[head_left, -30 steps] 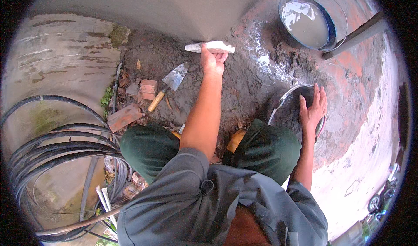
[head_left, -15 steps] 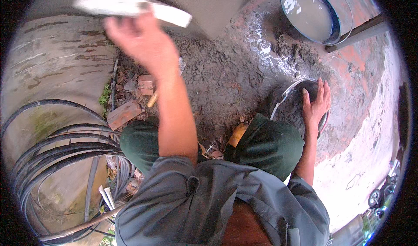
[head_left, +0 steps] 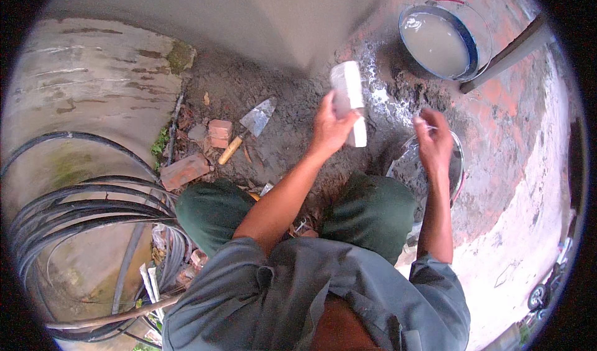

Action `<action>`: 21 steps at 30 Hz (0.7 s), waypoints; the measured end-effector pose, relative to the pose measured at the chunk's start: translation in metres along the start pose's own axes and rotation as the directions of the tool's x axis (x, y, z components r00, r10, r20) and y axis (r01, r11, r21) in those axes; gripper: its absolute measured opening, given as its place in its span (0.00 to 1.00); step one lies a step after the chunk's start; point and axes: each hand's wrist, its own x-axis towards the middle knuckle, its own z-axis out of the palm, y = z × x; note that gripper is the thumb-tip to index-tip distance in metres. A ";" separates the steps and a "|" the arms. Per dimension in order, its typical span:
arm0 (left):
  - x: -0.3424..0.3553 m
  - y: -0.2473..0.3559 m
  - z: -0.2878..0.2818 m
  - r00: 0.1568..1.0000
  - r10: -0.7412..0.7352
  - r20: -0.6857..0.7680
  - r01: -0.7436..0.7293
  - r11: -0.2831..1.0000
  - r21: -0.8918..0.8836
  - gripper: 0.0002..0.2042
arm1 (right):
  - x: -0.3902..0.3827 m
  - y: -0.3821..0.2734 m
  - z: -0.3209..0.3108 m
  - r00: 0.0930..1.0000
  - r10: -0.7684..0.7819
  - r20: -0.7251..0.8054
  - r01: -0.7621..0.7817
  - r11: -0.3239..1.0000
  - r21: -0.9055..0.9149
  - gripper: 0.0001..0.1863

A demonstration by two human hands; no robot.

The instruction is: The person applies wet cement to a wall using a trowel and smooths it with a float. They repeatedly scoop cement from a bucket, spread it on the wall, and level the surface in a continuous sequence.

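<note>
My left hand (head_left: 333,124) grips a long white block (head_left: 349,90), held upright and slightly blurred over the muddy ground. My right hand (head_left: 432,136) has curled, closed fingers above the rim of a dark bucket (head_left: 460,161) beside my right knee; what they hold, if anything, I cannot make out. A pointed trowel (head_left: 257,118) with a wooden handle lies left of my left hand, near broken red bricks (head_left: 184,170). At the upper right, a bucket (head_left: 440,46) with a wire handle holds murky grey water.
Smooth grey render (head_left: 249,21) spans the top. A mossy concrete slab (head_left: 99,83) is at left, with coiled black hose (head_left: 74,214) over it. A dark post (head_left: 510,52) stands beside the water bucket. A wheeled vehicle (head_left: 536,295) shows at the lower right rim.
My left hand swept up and left with the white block, then came back right and down, turning it upright. My right hand has left the bucket rim, rising slightly leftward with its fingers now curled.
</note>
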 end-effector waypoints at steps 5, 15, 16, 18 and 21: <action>0.033 0.086 0.035 0.681 0.702 0.208 -0.673 0.489 0.555 0.51 | 0.039 -0.058 0.046 0.993 -0.096 0.073 0.049 0.874 0.483 0.24; -0.004 0.132 -0.078 0.801 0.188 0.568 -0.590 0.407 0.697 0.30 | 0.266 0.005 -0.013 0.973 -0.230 0.005 0.210 0.877 -0.432 0.27; -0.014 0.134 -0.095 0.808 0.144 0.571 -0.576 0.398 0.714 0.29 | 0.287 0.021 -0.004 0.985 -0.158 0.067 0.171 0.860 -0.481 0.26; -0.034 0.143 -0.122 0.833 0.064 0.549 -0.530 0.372 0.762 0.29 | 0.314 0.056 0.010 0.988 -0.118 0.102 0.155 0.830 -0.536 0.29; -0.059 0.165 -0.147 0.877 -0.021 0.480 -0.447 0.328 0.832 0.28 | 0.328 0.089 0.030 0.986 0.115 0.117 -0.058 0.912 -0.406 0.35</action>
